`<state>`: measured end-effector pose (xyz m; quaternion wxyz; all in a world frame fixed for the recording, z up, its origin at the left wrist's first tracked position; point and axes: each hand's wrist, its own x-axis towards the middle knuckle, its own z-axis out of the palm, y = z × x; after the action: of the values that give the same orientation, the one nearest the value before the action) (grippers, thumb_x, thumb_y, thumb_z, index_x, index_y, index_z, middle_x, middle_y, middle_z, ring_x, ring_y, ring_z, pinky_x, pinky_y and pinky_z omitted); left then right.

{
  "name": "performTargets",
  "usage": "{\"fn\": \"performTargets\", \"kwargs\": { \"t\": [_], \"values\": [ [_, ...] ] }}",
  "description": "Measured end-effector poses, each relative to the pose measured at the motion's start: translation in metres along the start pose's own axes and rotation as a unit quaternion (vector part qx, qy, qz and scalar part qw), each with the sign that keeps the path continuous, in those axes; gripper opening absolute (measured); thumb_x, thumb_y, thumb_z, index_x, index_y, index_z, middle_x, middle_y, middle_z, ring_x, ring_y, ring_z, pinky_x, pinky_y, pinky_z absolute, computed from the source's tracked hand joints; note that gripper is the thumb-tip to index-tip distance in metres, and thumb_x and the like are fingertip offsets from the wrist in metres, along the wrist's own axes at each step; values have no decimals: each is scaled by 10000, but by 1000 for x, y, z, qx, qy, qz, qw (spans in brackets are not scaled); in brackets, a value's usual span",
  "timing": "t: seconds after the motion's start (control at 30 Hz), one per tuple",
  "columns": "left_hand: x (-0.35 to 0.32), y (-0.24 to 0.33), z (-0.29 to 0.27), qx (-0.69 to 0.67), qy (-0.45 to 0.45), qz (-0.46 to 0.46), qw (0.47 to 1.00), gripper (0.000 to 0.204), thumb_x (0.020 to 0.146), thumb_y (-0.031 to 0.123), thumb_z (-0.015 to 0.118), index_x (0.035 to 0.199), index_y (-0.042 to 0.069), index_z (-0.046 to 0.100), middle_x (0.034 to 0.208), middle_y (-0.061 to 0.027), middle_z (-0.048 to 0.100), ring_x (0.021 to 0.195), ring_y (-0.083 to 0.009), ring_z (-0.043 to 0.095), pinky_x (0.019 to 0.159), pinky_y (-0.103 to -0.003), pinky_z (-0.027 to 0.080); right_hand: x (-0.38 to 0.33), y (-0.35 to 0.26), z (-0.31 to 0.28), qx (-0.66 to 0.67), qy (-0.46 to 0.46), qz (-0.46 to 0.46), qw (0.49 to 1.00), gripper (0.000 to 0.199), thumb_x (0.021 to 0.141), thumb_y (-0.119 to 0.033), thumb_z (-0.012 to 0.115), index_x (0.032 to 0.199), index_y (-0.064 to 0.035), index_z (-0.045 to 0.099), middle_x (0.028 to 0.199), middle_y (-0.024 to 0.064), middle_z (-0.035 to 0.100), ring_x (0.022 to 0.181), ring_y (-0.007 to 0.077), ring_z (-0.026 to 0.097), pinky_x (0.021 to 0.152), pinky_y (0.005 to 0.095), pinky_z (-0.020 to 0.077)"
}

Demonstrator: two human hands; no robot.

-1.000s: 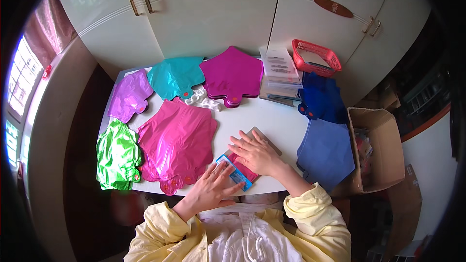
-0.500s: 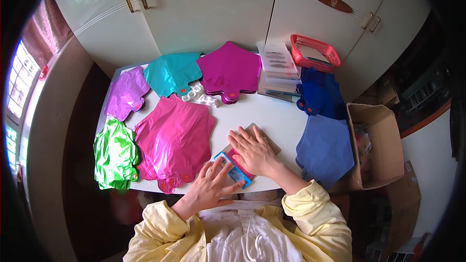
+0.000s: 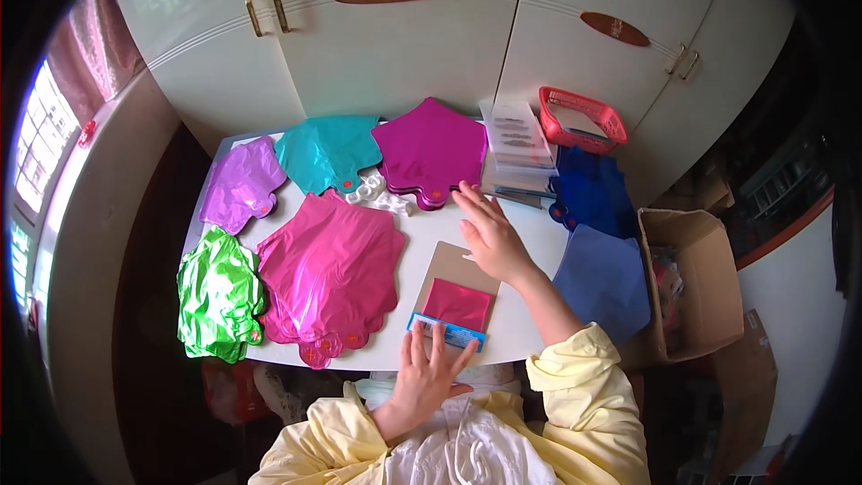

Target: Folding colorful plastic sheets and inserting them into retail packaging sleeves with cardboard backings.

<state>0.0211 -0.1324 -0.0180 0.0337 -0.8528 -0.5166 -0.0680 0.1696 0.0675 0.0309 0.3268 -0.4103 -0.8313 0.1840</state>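
"Hang-hole packet (image 3: 455, 295), lying flat on the white table (image 3: 440, 226) near its front edge, to the right of a pile of pink foil balloons (image 3: 328, 269). What are the fingers doing?"

"The left hand (image 3: 428, 383) has its fingers spread apart, their tips resting on the blue band (image 3: 458, 334) at the packet's near end; they grip nothing. The right hand (image 3: 499, 247) is raised near the far end, fingers straight and nearly together, thumb a little apart, holding nothing. (Whether its heel brushes the packet's corner, I cannot tell.)"

"And how does the packet look?"

"Rectangular, leaning slightly rightward as it runs away from the person. The far part is greyish tan with a small white cut-out. A shiny pink foil square (image 3: 458, 307) fills the middle, and the printed blue band crosses the near end, partly hidden by the left fingers."

"What differs from half a second ago?"

"Then, the right hand lay flat over the packet with its fingers fanned, hiding part of the pink square. Now it is off, the square shows fully, and the packet has turned from a strong slant to nearly straight. The left fingers were on the blue band then, too."
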Motion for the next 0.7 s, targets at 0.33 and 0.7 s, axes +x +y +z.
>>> {"fn": "performTargets", "kwargs": {
  "t": [0.33, 0.7],
  "values": [
    [1, 13, 1, 24, 6, -31, 999, 857, 677, 667, 634, 1429, 355, 366, 1349, -266, 395, 1228, -535, 367, 976, -619, 351, 73, 6, 85, -119, 23, -39, 992, 107, 780, -163, 663, 866, -114, 704, 861, 59, 623, 860, 253, 600, 759, 412, 471],
    [0, 9, 6, -18, 24, -35, 999, 685, 715, 564, 678, 1293, 258, 475, 1344, -249, 414, 1223, -515, 390, 959, -622, 369, 123, -19, 149, -237, 29, -26, 971, 111, 762, -221, 704, 842, -144, 708, 891, 26, 595, 915, 215, 579, 779, 396, 437]
  ]
}}
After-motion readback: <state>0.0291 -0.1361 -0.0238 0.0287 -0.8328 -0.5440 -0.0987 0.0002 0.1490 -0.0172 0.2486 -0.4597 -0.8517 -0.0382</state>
